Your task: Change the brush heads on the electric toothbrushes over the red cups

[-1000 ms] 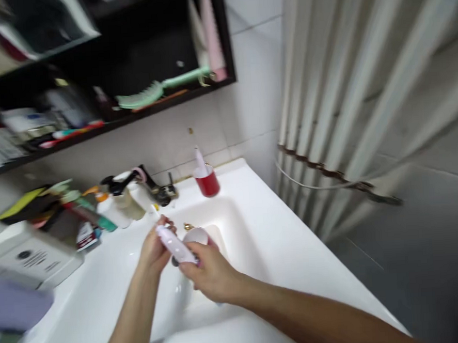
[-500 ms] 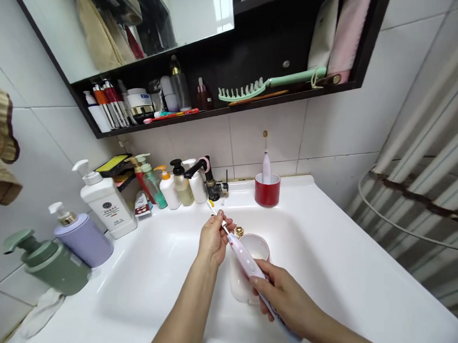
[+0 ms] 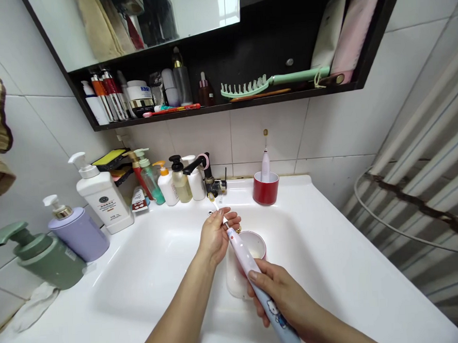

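The view settles over a white basin (image 3: 142,280) after the blur of a second earlier, both hands staying on one electric toothbrush (image 3: 260,294). The left hand's (image 3: 217,238) fingers (image 3: 226,218) pinch its slim white neck; the right hand (image 3: 283,302) grasps the cartoon-cat handle, fingers closed around it. The brush slants above a white mug (image 3: 233,277) in the basin. Upper centre, a red cup (image 3: 263,190) holds another toothbrush (image 3: 265,166) beside the tap (image 3: 210,185).
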{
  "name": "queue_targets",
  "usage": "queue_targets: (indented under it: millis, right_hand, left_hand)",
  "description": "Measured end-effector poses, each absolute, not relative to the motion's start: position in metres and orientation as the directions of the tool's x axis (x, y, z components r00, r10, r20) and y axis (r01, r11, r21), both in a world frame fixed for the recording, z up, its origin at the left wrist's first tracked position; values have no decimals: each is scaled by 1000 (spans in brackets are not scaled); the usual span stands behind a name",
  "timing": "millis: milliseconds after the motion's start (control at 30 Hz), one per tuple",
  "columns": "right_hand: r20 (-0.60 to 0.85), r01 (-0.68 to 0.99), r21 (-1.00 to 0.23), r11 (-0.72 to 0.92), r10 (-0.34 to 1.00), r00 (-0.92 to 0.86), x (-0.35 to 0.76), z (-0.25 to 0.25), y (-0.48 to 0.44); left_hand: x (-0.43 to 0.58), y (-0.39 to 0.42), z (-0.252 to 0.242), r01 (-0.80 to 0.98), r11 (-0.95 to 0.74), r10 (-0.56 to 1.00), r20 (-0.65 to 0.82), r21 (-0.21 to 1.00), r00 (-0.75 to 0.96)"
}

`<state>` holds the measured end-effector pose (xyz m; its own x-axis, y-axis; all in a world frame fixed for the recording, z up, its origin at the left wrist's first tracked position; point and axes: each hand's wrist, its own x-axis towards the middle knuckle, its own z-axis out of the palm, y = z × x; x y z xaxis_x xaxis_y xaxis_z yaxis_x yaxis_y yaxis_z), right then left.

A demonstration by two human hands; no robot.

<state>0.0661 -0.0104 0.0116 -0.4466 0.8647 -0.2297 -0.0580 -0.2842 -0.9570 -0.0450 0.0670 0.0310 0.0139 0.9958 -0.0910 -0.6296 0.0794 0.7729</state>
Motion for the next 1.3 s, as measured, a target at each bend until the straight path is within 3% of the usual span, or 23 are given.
queue_targets:
  millis: [400, 633, 933, 1300]
  right_hand:
    - [-187, -62, -971, -229, 899, -396, 65, 11, -13]
    - [-238, -179, -919, -351, 857, -457, 66, 19, -17]
    - [-158, 28, -987, -158, 927, -340, 67, 12, -9]
    - [-92, 86, -994, -68, 948, -304, 67, 5, -9]
  left_hand:
    - [-43, 65, 30, -610, 47, 997, 3, 791, 79]
    - [-40, 63, 32, -664, 63, 996, -8, 745, 86]
    - [-38, 66, 27, -619, 43, 999, -15, 785, 50]
    - [-34, 58, 32, -573, 29, 999, -1, 819, 50]
